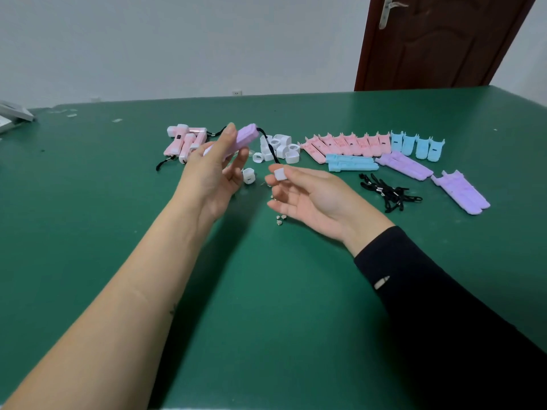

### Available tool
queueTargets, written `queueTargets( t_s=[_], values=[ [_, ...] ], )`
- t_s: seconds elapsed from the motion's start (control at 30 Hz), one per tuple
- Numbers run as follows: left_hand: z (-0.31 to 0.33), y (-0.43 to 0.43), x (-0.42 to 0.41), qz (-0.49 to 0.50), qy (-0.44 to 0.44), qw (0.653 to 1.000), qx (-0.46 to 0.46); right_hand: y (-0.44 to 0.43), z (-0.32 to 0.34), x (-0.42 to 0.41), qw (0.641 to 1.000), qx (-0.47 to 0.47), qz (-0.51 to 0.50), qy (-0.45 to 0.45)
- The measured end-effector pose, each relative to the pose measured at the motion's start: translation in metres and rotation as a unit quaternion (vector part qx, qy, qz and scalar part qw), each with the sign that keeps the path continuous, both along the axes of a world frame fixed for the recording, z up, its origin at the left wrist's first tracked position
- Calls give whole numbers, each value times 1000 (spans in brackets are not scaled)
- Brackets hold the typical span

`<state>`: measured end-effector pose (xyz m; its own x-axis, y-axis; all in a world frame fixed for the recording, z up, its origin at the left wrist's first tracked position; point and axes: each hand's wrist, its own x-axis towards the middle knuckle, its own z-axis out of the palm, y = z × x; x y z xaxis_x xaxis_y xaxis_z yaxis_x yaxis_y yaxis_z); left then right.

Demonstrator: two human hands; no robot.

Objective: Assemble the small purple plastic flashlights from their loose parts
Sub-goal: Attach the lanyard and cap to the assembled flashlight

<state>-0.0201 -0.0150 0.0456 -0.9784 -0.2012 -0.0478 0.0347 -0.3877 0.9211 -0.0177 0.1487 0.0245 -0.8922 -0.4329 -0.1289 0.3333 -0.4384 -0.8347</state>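
On the green desk (118, 232), small silver bits (280, 219) are seen close by. Just past them, the right hand (310, 196) is turned palm up, and a white cap (279, 174) is pinched in its grip. The left hand (213, 170) is held up, and its grip is closed on a purple flashlight (244, 138) with a black cord (264, 134) hanging down. Farther off, white caps (281, 149) are piled in the middle, pink flashlights (185, 142) are laid to the left, and purple shells (405, 165) to the right.

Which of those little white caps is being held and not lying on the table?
The white cap pinched by the right hand. The other caps lie on the green table: a pile behind it and one loose cap near the left hand.
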Motion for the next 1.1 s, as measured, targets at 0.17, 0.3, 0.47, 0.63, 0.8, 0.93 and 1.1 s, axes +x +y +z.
queueTargets(
  t_s=[0.17, 0.3, 0.47, 0.63, 0.8, 0.93, 1.1],
  values=[
    [4, 3, 3, 9, -7, 999, 43, 4, -1, -3, 997, 16, -56, -41],
    [5, 2, 3, 12, -7, 999, 52, 3, -1, -3, 996, 3, -72, -61],
    [5, 2, 3, 4, -8, 999, 46, 0, -2, -1, 996, 3, -68, -58],
    [4, 3, 4, 7, -16, 999, 46, -1, -2, -2, 996, 2, -70, -56],
    [2, 5, 3, -9, -12, 1000, 21, -1, -1, -2, 996, -18, -70, -58],
    [0, 6, 3, -18, -8, 999, -32, 0, 0, -2, 995, -33, -65, -66],
    [0, 8, 5, -40, -1, 998, -58, 2, 2, -4, 993, -41, -88, -72]
  ],
)
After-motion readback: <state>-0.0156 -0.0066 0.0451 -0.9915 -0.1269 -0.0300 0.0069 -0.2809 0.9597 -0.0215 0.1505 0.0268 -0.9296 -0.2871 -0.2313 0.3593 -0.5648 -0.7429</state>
